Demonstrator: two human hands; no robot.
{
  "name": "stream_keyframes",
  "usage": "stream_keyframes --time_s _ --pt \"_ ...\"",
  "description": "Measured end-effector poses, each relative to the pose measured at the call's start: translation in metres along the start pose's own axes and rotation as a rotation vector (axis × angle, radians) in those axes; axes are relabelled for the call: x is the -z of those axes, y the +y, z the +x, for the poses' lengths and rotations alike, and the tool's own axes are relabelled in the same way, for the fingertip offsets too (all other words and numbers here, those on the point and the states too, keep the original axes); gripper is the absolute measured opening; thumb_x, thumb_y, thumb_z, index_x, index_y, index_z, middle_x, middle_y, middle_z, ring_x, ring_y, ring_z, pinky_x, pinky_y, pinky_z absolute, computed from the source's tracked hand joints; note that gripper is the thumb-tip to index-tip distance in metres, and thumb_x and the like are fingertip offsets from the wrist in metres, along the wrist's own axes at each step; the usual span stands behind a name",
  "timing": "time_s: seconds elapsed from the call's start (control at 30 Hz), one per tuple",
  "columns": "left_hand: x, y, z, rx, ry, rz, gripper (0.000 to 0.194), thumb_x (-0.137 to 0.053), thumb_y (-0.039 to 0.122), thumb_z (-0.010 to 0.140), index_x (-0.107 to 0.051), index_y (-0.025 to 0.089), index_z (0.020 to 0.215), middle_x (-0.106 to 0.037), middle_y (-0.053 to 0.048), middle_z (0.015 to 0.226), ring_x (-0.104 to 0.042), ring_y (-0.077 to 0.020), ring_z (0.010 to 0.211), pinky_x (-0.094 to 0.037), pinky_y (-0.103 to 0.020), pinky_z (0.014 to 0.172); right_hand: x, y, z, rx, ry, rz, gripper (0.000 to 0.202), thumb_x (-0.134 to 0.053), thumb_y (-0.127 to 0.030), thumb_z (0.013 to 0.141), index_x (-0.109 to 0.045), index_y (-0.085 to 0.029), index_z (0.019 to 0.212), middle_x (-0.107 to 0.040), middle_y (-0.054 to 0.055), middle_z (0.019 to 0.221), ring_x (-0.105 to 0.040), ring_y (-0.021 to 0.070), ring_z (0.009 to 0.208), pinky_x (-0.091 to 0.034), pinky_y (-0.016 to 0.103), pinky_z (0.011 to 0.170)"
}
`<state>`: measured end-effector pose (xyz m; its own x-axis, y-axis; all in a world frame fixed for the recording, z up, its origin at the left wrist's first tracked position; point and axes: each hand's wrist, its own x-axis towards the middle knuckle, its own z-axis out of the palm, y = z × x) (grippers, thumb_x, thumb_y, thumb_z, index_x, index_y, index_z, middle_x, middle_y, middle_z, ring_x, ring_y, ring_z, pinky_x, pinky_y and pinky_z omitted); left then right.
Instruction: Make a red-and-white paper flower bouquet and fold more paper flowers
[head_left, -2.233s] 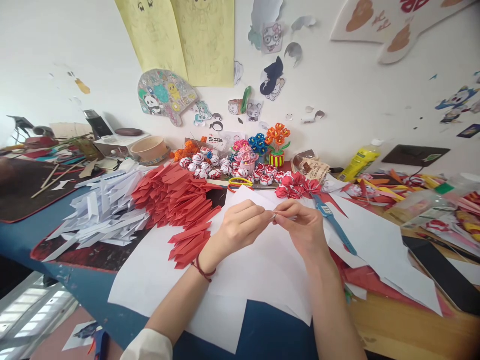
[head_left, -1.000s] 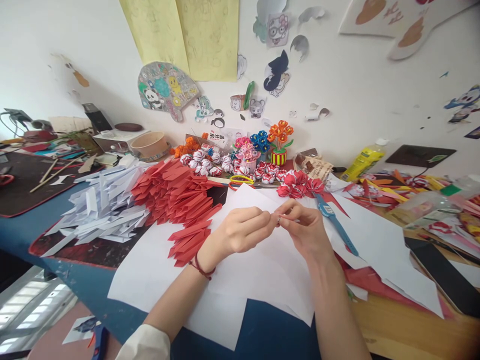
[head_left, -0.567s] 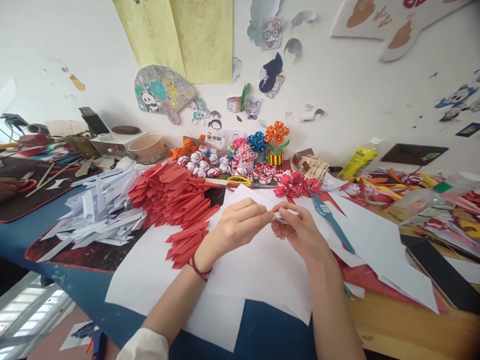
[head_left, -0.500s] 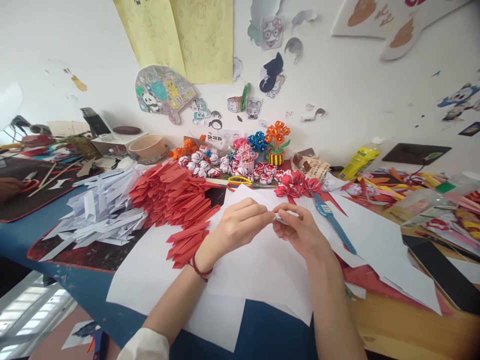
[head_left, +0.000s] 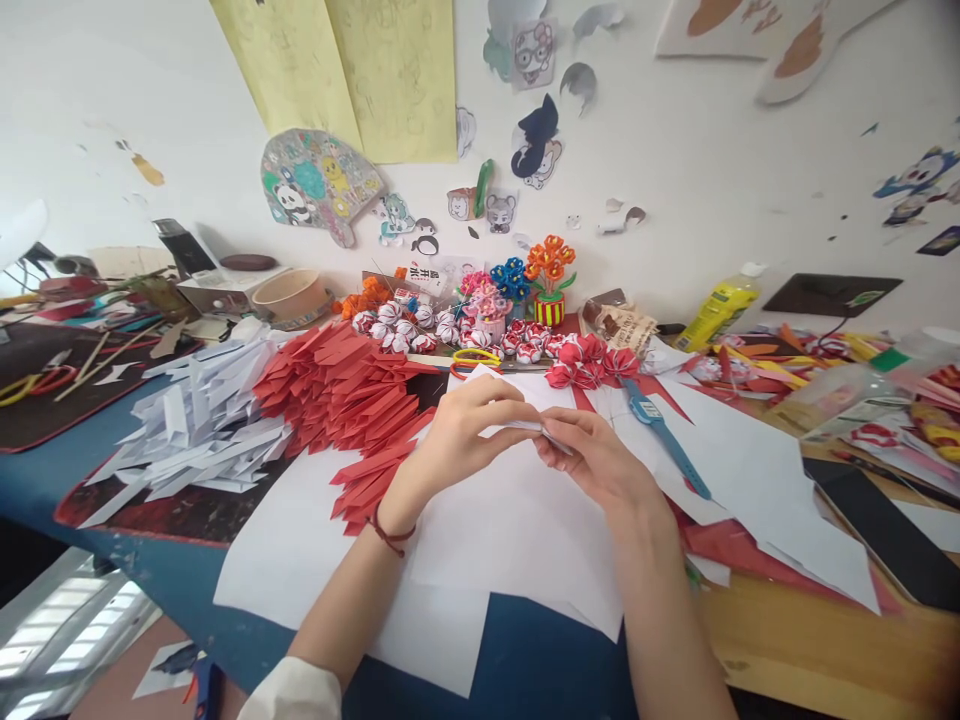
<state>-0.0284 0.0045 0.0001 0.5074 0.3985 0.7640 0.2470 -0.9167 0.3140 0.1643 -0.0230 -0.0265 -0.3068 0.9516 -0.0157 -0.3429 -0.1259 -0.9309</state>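
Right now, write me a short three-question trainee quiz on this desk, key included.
1. True or false: the dark red bracelet is on the same arm as the left hand.
2. Which pile lies nearer that hand? A: white strips. B: red folded pieces.
3. What does the right hand hold together with the left?

Key: 1, true; 2, B; 3, a small white piece, apparently paper, partly hidden by the fingers.
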Motion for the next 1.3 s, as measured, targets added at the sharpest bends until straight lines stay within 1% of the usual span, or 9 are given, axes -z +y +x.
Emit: stream_keyframes --time_s 0.1,0.17,0.23,0.4,0.5,0.67,0.8,1.03,1.3 --pt "0.003 0.003 0.002 0.126 -0.065 -0.092 0.028 -0.060 0.025 0.090 -0.063 0.023 0.117 -0.067 -0.006 0.106 -0.060 -0.0167 0.095 -0.049 -0.030 0.083 0.000 0.003 0.003 0.034 0.115 0.047 0.013 -0.075 -0.031 0.076 -0.073 -0.020 0.082 -0.065 0.001 0.068 -0.055 0.0079 0.058 -0.040 0.020 0.054" --pt "0.003 0.004 0.003 0.179 -0.068 -0.146 0.039 -0.060 0.025 0.090 -0.056 0.024 0.128 -0.066 -0.007 0.114 -0.060 -0.0158 0.094 -0.050 -0.028 0.079 -0.001 0.004 0.003 0.050 0.145 0.065 0.014 -0.075 -0.032 0.076 -0.073 -0.020 0.082 -0.064 0.001 0.068 -0.055 0.0085 0.059 -0.039 0.021 0.053" --pt "0.000 0.004 0.004 0.187 -0.046 -0.167 0.044 -0.062 0.025 0.088 -0.053 0.023 0.131 -0.066 -0.007 0.115 -0.060 -0.0147 0.089 -0.050 -0.027 0.074 -0.004 0.003 0.002 0.061 0.131 0.075 0.015 -0.075 -0.033 0.076 -0.072 -0.019 0.080 -0.062 0.001 0.067 -0.054 0.0091 0.059 -0.038 0.022 0.053" --pt "-0.006 0.004 0.003 0.138 0.059 -0.158 0.025 -0.065 0.025 0.086 -0.064 0.020 0.110 -0.070 -0.007 0.103 -0.063 -0.0165 0.092 -0.050 -0.028 0.077 -0.011 -0.002 -0.001 0.038 0.007 0.056 0.026 -0.069 -0.039 0.082 -0.065 -0.016 0.070 -0.055 0.000 0.067 -0.049 0.0086 0.057 -0.030 0.023 0.048" --pt "-0.007 0.005 0.003 0.159 0.067 -0.205 0.020 -0.067 0.023 0.084 -0.065 0.018 0.103 -0.071 -0.005 0.097 -0.064 -0.0152 0.088 -0.052 -0.028 0.078 -0.013 -0.003 -0.002 0.034 -0.023 0.047 0.027 -0.067 -0.039 0.084 -0.063 -0.016 0.070 -0.053 0.000 0.069 -0.048 0.0080 0.058 -0.027 0.023 0.048" --pt "-0.005 0.007 0.004 0.193 0.064 -0.249 0.020 -0.069 0.022 0.083 -0.065 0.017 0.102 -0.071 -0.005 0.097 -0.064 -0.0145 0.088 -0.052 -0.027 0.078 -0.012 -0.003 -0.002 0.067 -0.026 0.015 0.026 -0.065 -0.037 0.086 -0.062 -0.016 0.072 -0.051 -0.001 0.066 -0.046 0.0080 0.058 -0.028 0.023 0.050" --pt "-0.004 0.007 0.004 0.196 0.074 -0.240 0.021 -0.072 0.024 0.079 -0.066 0.017 0.099 -0.071 -0.005 0.093 -0.065 -0.0142 0.084 -0.052 -0.026 0.079 -0.013 -0.002 -0.003 0.049 -0.033 0.001 0.024 -0.064 -0.038 0.087 -0.064 -0.016 0.076 -0.051 -0.001 0.064 -0.044 0.0082 0.058 -0.028 0.024 0.051" --pt "-0.002 0.007 0.001 0.145 0.084 -0.199 0.019 -0.071 0.024 0.081 -0.067 0.017 0.099 -0.073 -0.005 0.092 -0.067 -0.0149 0.084 -0.052 -0.027 0.079 -0.013 -0.001 -0.003 0.022 -0.036 0.036 0.022 -0.065 -0.036 0.086 -0.064 -0.017 0.076 -0.049 -0.001 0.063 -0.042 0.0079 0.057 -0.027 0.024 0.051" --pt "-0.003 0.008 0.001 0.092 0.127 -0.165 0.019 -0.073 0.021 0.079 -0.067 0.017 0.097 -0.072 -0.004 0.088 -0.066 -0.0142 0.080 -0.052 -0.026 0.075 -0.011 0.001 -0.002 -0.003 -0.015 0.076 0.018 -0.069 -0.036 0.082 -0.067 -0.019 0.077 -0.053 -0.002 0.063 -0.044 0.0083 0.058 -0.030 0.023 0.053"
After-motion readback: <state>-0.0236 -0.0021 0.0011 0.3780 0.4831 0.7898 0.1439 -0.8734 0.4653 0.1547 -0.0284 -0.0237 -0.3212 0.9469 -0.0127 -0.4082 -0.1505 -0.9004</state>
